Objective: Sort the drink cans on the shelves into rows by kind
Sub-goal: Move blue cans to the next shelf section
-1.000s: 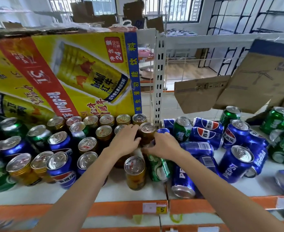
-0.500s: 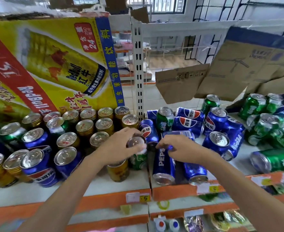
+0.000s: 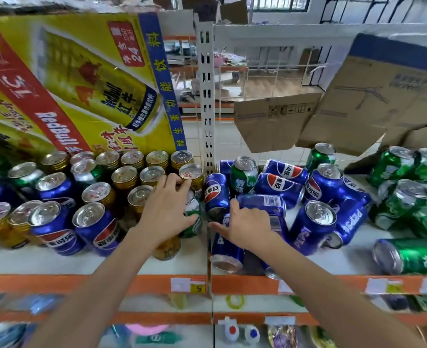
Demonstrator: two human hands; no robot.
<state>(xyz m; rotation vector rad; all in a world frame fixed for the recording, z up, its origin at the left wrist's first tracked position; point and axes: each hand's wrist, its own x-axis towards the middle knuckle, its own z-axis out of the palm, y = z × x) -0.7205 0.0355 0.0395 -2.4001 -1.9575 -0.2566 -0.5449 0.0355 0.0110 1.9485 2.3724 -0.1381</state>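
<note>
My left hand (image 3: 165, 209) grips an upright green can (image 3: 193, 217) near the middle of the white shelf (image 3: 132, 262), right of the gold cans (image 3: 124, 179). A gold can (image 3: 168, 248) stands just below that hand. My right hand (image 3: 245, 222) lies with spread fingers on a blue Pepsi can lying on its side (image 3: 226, 249), its fingertips beside another lying blue can (image 3: 265, 204). Blue cans (image 3: 96, 227) stand upright at the left front. On the right bay, blue cans (image 3: 315, 222) and green cans (image 3: 403, 199) are jumbled, some upright, some lying.
A yellow Red Bull carton (image 3: 81, 84) leans behind the left cans. A white perforated upright (image 3: 206, 96) divides the two bays. Brown cardboard flaps (image 3: 358, 104) hang over the right bay. The orange shelf edge (image 3: 257, 283) carries price tags; a lower shelf holds small goods.
The view has swung slightly right and down. My left hand still holds the green can, now set lower beside the gold cans. My right hand stays on the lying blue cans.
</note>
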